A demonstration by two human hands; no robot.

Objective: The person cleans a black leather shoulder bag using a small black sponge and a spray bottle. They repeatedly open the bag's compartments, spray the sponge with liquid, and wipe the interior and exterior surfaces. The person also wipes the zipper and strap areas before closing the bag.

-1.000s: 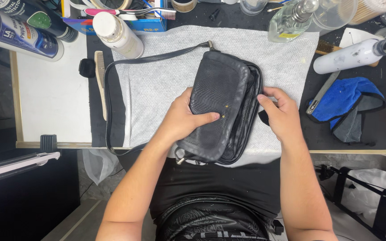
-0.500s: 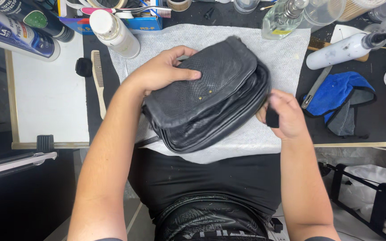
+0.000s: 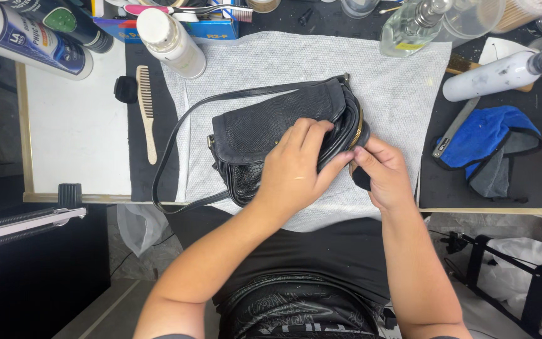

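Note:
A black textured leather shoulder bag (image 3: 265,129) lies on a white cloth (image 3: 403,100) in the middle of the bench, its thin strap (image 3: 170,147) looping off to the left. My left hand (image 3: 296,169) presses on the bag's front, fingers hooked over its right edge beside the gold zipper (image 3: 359,125). My right hand (image 3: 381,172) sits against the bag's right end and pinches a small black pad (image 3: 361,178) between thumb and fingers.
A wooden comb (image 3: 146,110) and a small black piece (image 3: 125,89) lie left of the cloth. Bottles (image 3: 170,41) and a spray bottle (image 3: 503,72) line the back. A blue cloth (image 3: 490,141) and a flat tool (image 3: 451,129) lie at the right.
The bag has been turned and laid flat with its zipper edge to the right. My left hand slid from its top to its right edge; my right hand closed in with the black pad.

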